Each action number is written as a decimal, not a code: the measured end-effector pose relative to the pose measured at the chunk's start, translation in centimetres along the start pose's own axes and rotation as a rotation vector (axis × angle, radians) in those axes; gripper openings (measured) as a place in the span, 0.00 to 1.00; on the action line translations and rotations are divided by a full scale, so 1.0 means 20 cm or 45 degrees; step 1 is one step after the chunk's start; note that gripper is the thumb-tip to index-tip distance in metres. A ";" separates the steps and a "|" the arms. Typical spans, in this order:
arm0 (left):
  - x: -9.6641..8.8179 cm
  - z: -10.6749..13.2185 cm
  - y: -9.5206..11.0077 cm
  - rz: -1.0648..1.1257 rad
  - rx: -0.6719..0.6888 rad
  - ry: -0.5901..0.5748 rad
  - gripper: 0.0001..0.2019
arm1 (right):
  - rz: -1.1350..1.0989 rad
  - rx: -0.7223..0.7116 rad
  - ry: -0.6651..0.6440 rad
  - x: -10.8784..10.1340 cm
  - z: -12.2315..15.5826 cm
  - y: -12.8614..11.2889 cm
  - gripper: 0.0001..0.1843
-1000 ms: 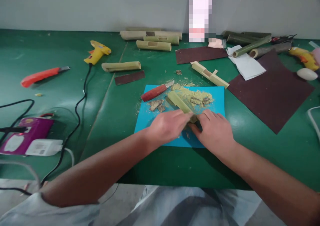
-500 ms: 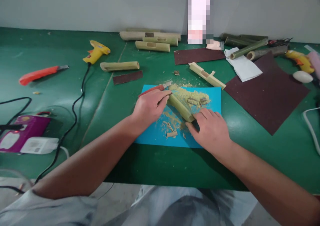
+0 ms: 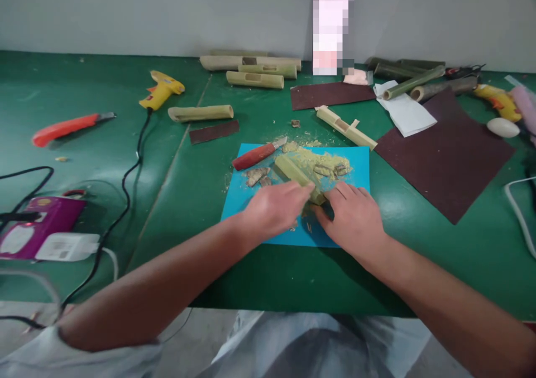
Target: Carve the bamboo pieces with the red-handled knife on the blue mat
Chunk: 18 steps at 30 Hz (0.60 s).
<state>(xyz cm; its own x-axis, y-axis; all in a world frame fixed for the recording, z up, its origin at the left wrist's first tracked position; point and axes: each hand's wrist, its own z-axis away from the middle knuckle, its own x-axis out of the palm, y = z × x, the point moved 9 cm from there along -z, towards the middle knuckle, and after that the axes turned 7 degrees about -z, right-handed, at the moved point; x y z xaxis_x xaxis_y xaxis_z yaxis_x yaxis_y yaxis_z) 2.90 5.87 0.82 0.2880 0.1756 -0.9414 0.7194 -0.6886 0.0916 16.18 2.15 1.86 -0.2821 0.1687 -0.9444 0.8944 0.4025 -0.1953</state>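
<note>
A short green bamboo piece (image 3: 292, 171) lies slantwise on a blue mat (image 3: 360, 168), beside a heap of pale sawdust (image 3: 324, 162). My left hand (image 3: 274, 209) is closed over the bamboo's near half, fingers curled round it. My right hand (image 3: 355, 217) grips the near end of the same piece, with something dark under its thumb that I cannot make out. A red-handled knife (image 3: 256, 156) rests on the mat's far left corner, untouched, with small bark chips (image 3: 256, 175) next to it.
On the green table (image 3: 84, 160): a yellow glue gun (image 3: 161, 89) with black cord, an orange cutter (image 3: 67, 127), a purple box (image 3: 39, 221), brown sandpaper sheets (image 3: 448, 154), a notched bamboo piece (image 3: 345, 127) and several bamboo sections (image 3: 251, 68) at the back.
My left hand slid up the bamboo toward the knife half a second ago and has come back down to its near half. My right hand has stayed on the near end.
</note>
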 end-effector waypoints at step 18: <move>-0.08 0.01 -0.13 0.067 -0.209 0.199 0.17 | 0.015 -0.015 0.038 -0.02 0.00 -0.01 0.15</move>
<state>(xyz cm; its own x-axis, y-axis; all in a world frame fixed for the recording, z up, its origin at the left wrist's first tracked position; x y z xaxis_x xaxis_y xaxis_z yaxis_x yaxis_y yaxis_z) 0.43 7.31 2.06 0.4131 0.2577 -0.8735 0.7901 -0.5783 0.2030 16.15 1.95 2.27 -0.2816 0.2002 -0.9384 0.8938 0.4105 -0.1807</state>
